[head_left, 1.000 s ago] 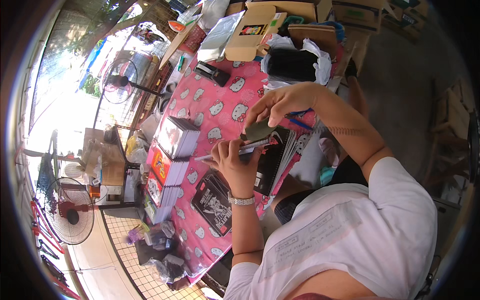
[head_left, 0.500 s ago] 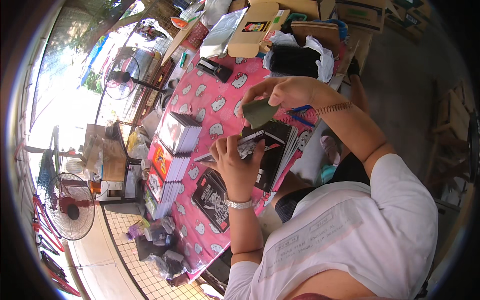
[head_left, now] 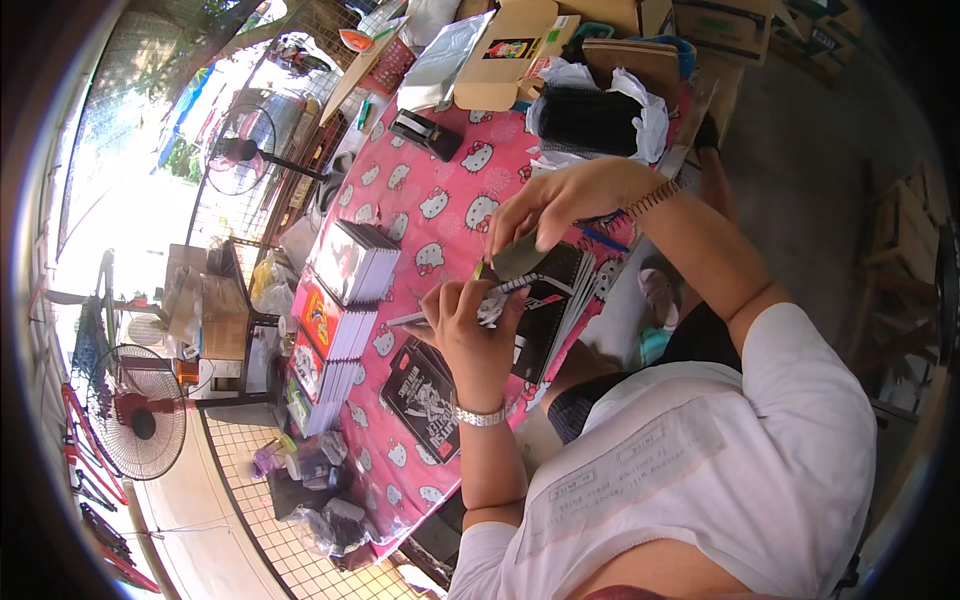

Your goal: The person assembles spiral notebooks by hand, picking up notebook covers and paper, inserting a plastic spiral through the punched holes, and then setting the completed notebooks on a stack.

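Note:
My left hand [head_left: 468, 325], with a silver watch at its wrist, is closed around a thin notebook [head_left: 491, 309] held tilted above the table. A bound edge shows along its upper side. Pinched in my right hand [head_left: 572, 205] is a dark green flat piece [head_left: 520, 259], its lower end at that edge; whether they touch I cannot tell. A thin spiral coil [head_left: 655, 197] circles my right wrist. Beneath my hands lies a stack of black-covered notebooks [head_left: 548, 318]. More black covers [head_left: 422, 402] lie left of my left forearm.
On the pink patterned tablecloth [head_left: 400, 480] stand stacked notebooks [head_left: 345, 330] at left. A black tape dispenser [head_left: 426, 134] sits farther back. Blue-handled pliers [head_left: 604, 232] lie right of the black stack. A white bag with black contents [head_left: 590, 120] and cardboard [head_left: 505, 50] occupy the far end.
My right hand has tipped the green piece and lowered it toward the notebook's bound edge. My left hand has shifted only slightly, and the notebook's edge now shows more.

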`<state>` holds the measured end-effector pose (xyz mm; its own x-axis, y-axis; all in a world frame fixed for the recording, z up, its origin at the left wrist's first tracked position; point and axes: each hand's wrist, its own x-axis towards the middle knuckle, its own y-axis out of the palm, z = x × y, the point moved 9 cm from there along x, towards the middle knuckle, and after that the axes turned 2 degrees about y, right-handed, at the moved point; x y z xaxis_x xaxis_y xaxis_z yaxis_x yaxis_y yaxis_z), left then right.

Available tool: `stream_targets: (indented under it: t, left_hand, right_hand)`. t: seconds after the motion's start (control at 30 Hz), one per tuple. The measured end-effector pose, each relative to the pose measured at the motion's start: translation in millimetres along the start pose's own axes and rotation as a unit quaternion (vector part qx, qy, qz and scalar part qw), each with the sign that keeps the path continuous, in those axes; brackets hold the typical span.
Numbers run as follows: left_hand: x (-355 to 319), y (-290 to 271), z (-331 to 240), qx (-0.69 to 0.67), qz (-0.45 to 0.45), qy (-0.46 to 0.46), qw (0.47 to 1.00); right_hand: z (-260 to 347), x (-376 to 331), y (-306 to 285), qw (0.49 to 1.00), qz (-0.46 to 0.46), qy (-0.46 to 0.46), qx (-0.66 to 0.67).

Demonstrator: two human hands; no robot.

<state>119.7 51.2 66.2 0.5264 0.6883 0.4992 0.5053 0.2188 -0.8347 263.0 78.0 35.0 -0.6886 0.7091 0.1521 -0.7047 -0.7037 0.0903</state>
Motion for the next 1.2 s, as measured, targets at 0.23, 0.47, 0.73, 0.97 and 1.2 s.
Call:
stream_targets:
  t: [0.23, 0.47, 0.73, 0.97, 1.2]
  left_hand:
    - [-4.5, 0.2, 7.3, -0.015, 0.003, -0.021, 1.0]
    - [-3.0, -1.9, 7.4, -0.015, -0.018, 0.004, 1.0]
    - [-12.1, -5.4, 7.7, 0.008, -0.039, -0.034, 0.999]
    - [-13.1, -21.2, 39.5, 0.076, -0.066, -0.046, 0.994]
    - [-21.6, -21.8, 49.9, 0.004, -0.056, -0.022, 0.998]
  right_hand:
    - [9.7, 9.2, 13.4, 0.999, 0.035, -0.033, 0.017]
    - [-1.4, 18.9, 9.5, 0.996, 0.008, 0.027, -0.09]
    - [3.9, 22.9, 20.6, 0.999, 0.038, -0.018, 0.029]
    - [-17.2, 37.1, -9.3, 0.996, -0.072, 0.029, -0.05]
    - [4.6, 58.3, 24.5, 0.983, 0.042, -0.05, 0.174]
